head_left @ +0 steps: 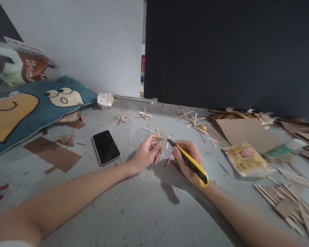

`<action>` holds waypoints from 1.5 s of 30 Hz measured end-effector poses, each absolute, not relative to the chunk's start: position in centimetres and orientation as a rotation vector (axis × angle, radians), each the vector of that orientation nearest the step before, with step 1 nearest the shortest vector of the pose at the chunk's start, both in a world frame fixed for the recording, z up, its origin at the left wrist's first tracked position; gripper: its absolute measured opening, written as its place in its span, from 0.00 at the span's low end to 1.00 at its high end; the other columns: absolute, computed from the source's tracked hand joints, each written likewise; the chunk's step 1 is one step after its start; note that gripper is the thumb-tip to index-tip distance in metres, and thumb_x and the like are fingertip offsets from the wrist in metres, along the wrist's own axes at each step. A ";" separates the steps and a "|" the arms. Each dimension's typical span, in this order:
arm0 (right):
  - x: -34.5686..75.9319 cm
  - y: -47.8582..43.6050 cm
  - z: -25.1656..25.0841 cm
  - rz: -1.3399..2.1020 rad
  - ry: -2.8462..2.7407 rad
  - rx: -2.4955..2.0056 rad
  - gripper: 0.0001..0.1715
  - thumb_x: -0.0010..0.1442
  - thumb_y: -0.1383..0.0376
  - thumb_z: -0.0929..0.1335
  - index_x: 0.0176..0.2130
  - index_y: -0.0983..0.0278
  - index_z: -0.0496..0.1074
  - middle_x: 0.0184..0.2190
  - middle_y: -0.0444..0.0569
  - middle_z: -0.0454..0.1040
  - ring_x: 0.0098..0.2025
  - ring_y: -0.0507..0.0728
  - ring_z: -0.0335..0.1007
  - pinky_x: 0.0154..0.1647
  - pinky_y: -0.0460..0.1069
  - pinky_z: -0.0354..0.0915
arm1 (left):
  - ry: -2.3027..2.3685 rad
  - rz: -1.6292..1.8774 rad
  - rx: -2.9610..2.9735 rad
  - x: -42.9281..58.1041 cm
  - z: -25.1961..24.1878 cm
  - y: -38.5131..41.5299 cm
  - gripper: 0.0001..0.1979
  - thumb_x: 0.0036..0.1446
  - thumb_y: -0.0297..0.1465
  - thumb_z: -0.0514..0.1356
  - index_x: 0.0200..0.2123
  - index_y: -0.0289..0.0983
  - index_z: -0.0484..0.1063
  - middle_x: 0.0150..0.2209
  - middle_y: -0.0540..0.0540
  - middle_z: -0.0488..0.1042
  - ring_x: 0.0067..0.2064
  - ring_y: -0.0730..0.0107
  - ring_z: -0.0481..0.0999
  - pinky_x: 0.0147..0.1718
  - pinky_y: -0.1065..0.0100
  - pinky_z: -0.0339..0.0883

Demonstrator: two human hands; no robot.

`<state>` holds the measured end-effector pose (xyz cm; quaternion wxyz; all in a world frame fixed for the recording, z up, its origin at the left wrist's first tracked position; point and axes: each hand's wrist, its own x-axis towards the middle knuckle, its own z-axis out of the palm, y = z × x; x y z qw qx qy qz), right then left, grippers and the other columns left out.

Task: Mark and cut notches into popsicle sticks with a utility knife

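My left hand (147, 152) pinches a small, thin wooden stick piece (163, 138) between thumb and fingertips. A yellow and black utility knife (190, 161) is in my right hand (189, 154), its blade end pointing toward the pinched piece with a small gap. Under the right fingers shows a slim pink-red pen or pencil (168, 160); whether those fingers also hold it, I cannot tell. Just beyond both hands lie flat wooden craft sticks (168, 141). Farther back are sticks joined into small crossed shapes (145, 113).
Left of my hands lie a black-screened phone (106, 147), brown cardboard (53, 153) and a blue cartoon cushion (46, 103). To the right are a yellow tissue pack (248, 160), a white-green glue tube (284, 148), cardboard sheets (243, 132) and piled craft sticks (285, 206). Dark and white panels stand behind.
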<state>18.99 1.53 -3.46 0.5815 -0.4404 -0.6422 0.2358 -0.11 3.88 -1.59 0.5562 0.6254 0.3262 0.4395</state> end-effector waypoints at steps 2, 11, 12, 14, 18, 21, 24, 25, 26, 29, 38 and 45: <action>18.9 1.6 -2.8 0.570 -1.408 -1.082 0.15 0.65 0.53 0.72 0.42 0.61 0.73 0.24 0.42 0.75 0.20 0.50 0.66 0.21 0.46 0.62 | 0.825 1.020 1.476 -0.1 -1.7 4.2 0.17 0.67 0.45 0.59 0.47 0.39 0.64 0.29 0.55 0.71 0.16 0.80 0.68 0.16 0.74 0.57; 19.4 3.2 -2.2 0.561 -1.280 -1.133 0.21 0.59 0.49 0.75 0.42 0.63 0.80 0.21 0.42 0.72 0.20 0.51 0.64 0.22 0.47 0.62 | 0.943 0.972 1.445 -0.1 -1.7 5.0 0.14 0.60 0.41 0.66 0.37 0.35 0.74 0.24 0.52 0.71 0.20 0.78 0.68 0.19 0.74 0.59; 19.5 3.3 -2.2 0.562 -1.283 -1.147 0.21 0.59 0.49 0.75 0.42 0.63 0.81 0.21 0.42 0.72 0.20 0.51 0.64 0.22 0.47 0.62 | 0.944 0.971 1.438 -0.1 -1.6 5.0 0.14 0.59 0.41 0.66 0.36 0.35 0.73 0.24 0.52 0.70 0.20 0.78 0.67 0.19 0.74 0.60; 19.6 3.4 -2.2 0.577 -1.282 -1.181 0.21 0.60 0.49 0.74 0.42 0.63 0.81 0.18 0.40 0.69 0.19 0.51 0.63 0.21 0.47 0.62 | 0.943 0.984 1.415 -0.1 -1.6 5.1 0.15 0.58 0.42 0.68 0.36 0.36 0.72 0.23 0.53 0.70 0.20 0.78 0.67 0.19 0.74 0.60; 19.7 3.2 -2.2 0.678 -1.292 -1.166 0.22 0.64 0.47 0.71 0.42 0.62 0.78 0.19 0.39 0.69 0.19 0.51 0.63 0.20 0.46 0.61 | 0.919 0.996 1.388 -0.1 -1.9 5.4 0.17 0.59 0.45 0.67 0.33 0.36 0.71 0.23 0.52 0.71 0.19 0.77 0.69 0.18 0.74 0.60; 19.6 3.0 -2.3 0.782 -1.284 -1.154 0.23 0.66 0.44 0.68 0.41 0.62 0.76 0.19 0.39 0.67 0.18 0.50 0.62 0.19 0.45 0.60 | 0.907 0.995 1.371 -0.2 -2.2 5.6 0.20 0.63 0.47 0.63 0.31 0.36 0.70 0.24 0.51 0.72 0.18 0.78 0.69 0.17 0.74 0.59; 19.4 2.8 -2.3 0.820 -1.292 -1.137 0.25 0.66 0.43 0.68 0.41 0.61 0.75 0.18 0.38 0.67 0.17 0.50 0.62 0.18 0.45 0.59 | 0.906 1.003 1.360 -0.2 -2.4 5.6 0.19 0.65 0.47 0.61 0.32 0.36 0.68 0.25 0.51 0.73 0.18 0.78 0.70 0.17 0.75 0.59; 19.4 2.8 -2.3 0.829 -1.296 -1.125 0.25 0.66 0.43 0.68 0.41 0.61 0.74 0.18 0.38 0.67 0.17 0.50 0.61 0.17 0.44 0.58 | 0.905 1.001 1.363 -0.2 -2.4 5.6 0.19 0.65 0.47 0.61 0.32 0.36 0.68 0.25 0.51 0.72 0.18 0.79 0.70 0.17 0.75 0.59; 19.3 2.8 -2.4 0.836 -1.298 -1.112 0.25 0.66 0.43 0.68 0.42 0.61 0.74 0.18 0.38 0.67 0.16 0.50 0.61 0.16 0.44 0.58 | 0.905 1.000 1.367 -0.2 -2.4 5.6 0.19 0.66 0.47 0.60 0.32 0.37 0.68 0.24 0.51 0.72 0.18 0.79 0.70 0.17 0.75 0.59; 19.3 2.7 -2.5 0.851 -1.312 -1.079 0.23 0.66 0.44 0.68 0.42 0.61 0.74 0.17 0.37 0.66 0.15 0.49 0.58 0.14 0.44 0.55 | 0.904 0.989 1.370 -0.2 -2.3 5.4 0.21 0.67 0.49 0.59 0.33 0.38 0.66 0.24 0.51 0.73 0.19 0.77 0.71 0.17 0.75 0.61; 19.4 1.1 -2.2 0.766 -1.586 -1.038 0.20 0.69 0.47 0.66 0.44 0.59 0.76 0.21 0.42 0.75 0.18 0.52 0.69 0.21 0.47 0.65 | 0.910 0.955 1.335 0.1 -2.8 5.2 0.25 0.64 0.58 0.56 0.38 0.41 0.57 0.28 0.48 0.79 0.21 0.67 0.79 0.16 0.72 0.68; 19.4 0.9 -2.9 0.706 -1.738 -0.955 0.15 0.71 0.53 0.66 0.46 0.59 0.76 0.22 0.43 0.78 0.19 0.51 0.72 0.22 0.45 0.67 | 0.937 0.959 1.375 0.1 -2.7 5.3 0.23 0.65 0.55 0.57 0.37 0.41 0.60 0.22 0.52 0.75 0.19 0.67 0.77 0.16 0.72 0.67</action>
